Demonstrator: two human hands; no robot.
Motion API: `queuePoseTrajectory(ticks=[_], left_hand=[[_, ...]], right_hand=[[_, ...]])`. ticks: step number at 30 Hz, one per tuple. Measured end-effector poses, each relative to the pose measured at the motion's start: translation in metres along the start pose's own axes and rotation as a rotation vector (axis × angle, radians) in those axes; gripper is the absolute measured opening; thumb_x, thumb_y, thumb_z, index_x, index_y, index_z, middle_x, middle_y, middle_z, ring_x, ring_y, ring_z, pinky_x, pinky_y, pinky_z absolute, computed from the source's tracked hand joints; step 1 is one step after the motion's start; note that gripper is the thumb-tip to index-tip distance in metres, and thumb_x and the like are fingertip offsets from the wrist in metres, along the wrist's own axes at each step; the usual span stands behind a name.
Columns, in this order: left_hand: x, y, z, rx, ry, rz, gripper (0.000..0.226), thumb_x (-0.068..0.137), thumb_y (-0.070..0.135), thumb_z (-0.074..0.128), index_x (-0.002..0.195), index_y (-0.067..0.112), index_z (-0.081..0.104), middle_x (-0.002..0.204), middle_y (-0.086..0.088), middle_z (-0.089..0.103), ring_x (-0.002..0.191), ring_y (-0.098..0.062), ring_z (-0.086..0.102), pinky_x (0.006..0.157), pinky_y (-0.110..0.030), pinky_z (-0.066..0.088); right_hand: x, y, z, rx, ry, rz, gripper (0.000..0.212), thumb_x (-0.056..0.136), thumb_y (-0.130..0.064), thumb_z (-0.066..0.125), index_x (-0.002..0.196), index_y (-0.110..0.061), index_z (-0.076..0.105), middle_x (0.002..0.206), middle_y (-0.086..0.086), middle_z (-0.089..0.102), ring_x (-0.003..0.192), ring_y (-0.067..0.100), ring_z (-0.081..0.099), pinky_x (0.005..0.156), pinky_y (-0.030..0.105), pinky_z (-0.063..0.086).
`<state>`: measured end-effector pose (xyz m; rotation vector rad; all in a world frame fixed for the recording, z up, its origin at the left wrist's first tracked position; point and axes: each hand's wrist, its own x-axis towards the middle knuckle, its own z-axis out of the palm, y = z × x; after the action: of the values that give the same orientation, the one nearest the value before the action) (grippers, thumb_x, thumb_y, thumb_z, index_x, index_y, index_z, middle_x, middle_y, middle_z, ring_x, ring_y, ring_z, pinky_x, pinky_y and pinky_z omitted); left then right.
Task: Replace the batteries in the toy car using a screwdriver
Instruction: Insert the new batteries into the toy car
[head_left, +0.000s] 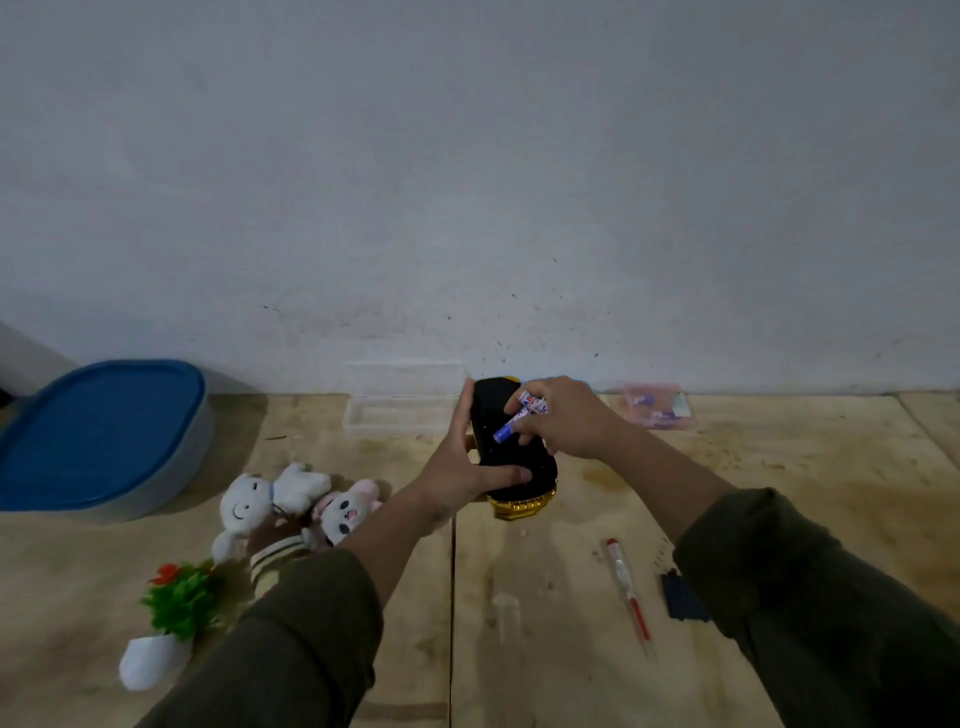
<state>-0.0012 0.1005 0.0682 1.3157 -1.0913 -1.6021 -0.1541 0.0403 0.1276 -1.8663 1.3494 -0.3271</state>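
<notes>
The toy car (511, 457) is gripped underside-up by the left hand (457, 467); batteries (522, 415) are pinched in the right hand (569, 418) above it. The screwdriver (628, 592) lies nearer, below the right hand.

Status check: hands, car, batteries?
Left hand grips upturned toy car. Right hand holds batteries over it. Screwdriver on table, nothing obstructing.

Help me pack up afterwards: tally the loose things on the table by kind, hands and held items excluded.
Plush toys: 2
Containers: 3
Screwdriver: 1
Artificial plant: 1
Dark flat piece: 1
Total: 8
</notes>
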Motion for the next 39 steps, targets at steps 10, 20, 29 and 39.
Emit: queuePoseTrajectory(ticks=[10,20,29,39], left_hand=[[-0.012,0.005,-0.023,0.11,-0.009,0.096,0.121,0.072,0.0,0.08,0.147,0.046,-0.002,0.124,0.012,0.052,0.119,-0.008,0.049,0.08,-0.018,0.053],[-0.016,0.001,-0.01,0.089,-0.069,0.153,0.121,0.067,0.007,0.084,0.143,0.056,0.003,0.144,0.009,0.042,0.128,-0.015,0.048,0.097,-0.034,0.049],[-0.007,-0.005,0.03,0.073,-0.072,0.113,0.116,0.072,0.004,0.081,0.144,0.055,0.005,0.143,0.009,0.041,0.128,-0.011,0.046,0.097,-0.036,0.05],[0.01,0.019,0.05,0.135,-0.074,0.076,0.117,0.075,0.004,0.078,0.146,0.051,-0.003,0.143,0.011,0.034,0.113,0.001,0.049,0.077,-0.02,0.055]], right_hand=[[-0.014,-0.011,0.014,-0.025,0.102,-0.014,0.019,0.076,-0.022,0.077,0.086,-0.01,0.064,0.063,-0.001,0.06,0.041,0.006,0.054,0.042,0.011,0.039],[-0.024,-0.002,0.003,-0.099,0.002,-0.095,0.019,0.07,-0.021,0.081,0.081,-0.009,0.071,0.09,0.002,0.062,0.084,0.014,0.056,0.067,0.022,0.043],[-0.022,0.019,-0.024,-0.346,-0.057,-0.182,0.016,0.081,-0.017,0.069,0.091,-0.016,0.057,0.091,0.0,0.059,0.084,0.019,0.056,0.069,0.028,0.044],[-0.018,0.021,-0.045,0.282,-0.095,-0.057,0.02,0.098,-0.018,0.048,0.113,-0.014,0.059,0.081,0.006,0.065,0.072,0.016,0.067,0.05,0.019,0.049]])
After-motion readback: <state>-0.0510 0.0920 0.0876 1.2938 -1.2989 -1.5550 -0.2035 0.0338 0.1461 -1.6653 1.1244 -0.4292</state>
